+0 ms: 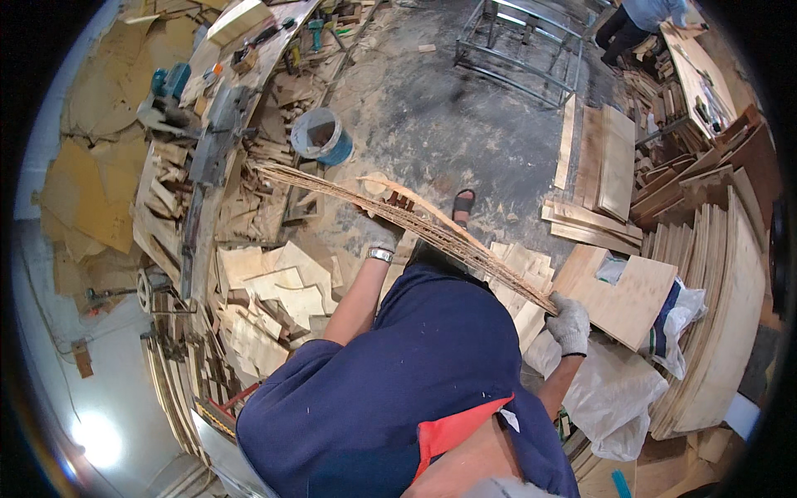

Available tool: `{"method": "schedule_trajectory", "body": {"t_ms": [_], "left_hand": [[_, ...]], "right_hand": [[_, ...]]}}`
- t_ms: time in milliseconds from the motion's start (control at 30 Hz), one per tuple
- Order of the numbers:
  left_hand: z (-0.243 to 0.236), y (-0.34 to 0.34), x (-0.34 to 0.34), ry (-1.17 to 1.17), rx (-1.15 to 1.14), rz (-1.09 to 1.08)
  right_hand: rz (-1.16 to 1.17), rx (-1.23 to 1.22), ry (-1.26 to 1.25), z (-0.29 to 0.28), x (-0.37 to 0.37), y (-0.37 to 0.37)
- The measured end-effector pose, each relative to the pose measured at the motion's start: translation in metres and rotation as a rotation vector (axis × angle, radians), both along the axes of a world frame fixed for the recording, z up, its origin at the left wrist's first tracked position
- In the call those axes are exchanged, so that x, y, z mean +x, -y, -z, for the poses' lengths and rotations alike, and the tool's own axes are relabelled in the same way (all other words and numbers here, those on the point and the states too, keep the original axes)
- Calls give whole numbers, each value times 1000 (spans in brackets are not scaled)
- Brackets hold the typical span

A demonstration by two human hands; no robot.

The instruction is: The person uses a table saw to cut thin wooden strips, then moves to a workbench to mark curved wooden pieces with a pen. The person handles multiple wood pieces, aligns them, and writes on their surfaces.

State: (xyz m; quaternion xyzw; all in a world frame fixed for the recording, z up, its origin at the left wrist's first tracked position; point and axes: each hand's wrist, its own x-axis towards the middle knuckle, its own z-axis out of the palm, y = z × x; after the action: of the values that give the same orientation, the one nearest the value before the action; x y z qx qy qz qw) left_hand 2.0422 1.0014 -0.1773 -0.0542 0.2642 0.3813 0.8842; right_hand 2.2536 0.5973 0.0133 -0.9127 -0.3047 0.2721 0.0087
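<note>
A long bundle of thin, rough-edged wooden sheets (465, 241) lies diagonally across my body, tilted down toward the right, with a paler curved strip along its far side. My left hand (380, 232), in a glove with a watch at the wrist, grips it from beneath, left of my middle; part of the fingers is hidden by the wood. My gloved right hand (569, 322) holds the bundle's right end. My sandaled foot (464, 206) shows on the dusty floor beyond it.
Benches with tools and offcuts (216, 124) run along the left. A bucket (334, 148) and metal frame (519, 46) stand ahead. Plywood stacks (706, 299), boards (610, 166) and plastic sheeting (610, 398) crowd the right. A person (631, 29) works at the far right bench.
</note>
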Motion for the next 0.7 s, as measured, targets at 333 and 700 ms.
{"method": "schedule_trajectory", "body": {"t_ms": [333,700], "left_hand": [[43,-83,192,718,329,393],[44,-173,419,497,197,401]], "right_hand": [[44,14,-146,26,133,-48],[187,294,128,32,271,-93]]}}
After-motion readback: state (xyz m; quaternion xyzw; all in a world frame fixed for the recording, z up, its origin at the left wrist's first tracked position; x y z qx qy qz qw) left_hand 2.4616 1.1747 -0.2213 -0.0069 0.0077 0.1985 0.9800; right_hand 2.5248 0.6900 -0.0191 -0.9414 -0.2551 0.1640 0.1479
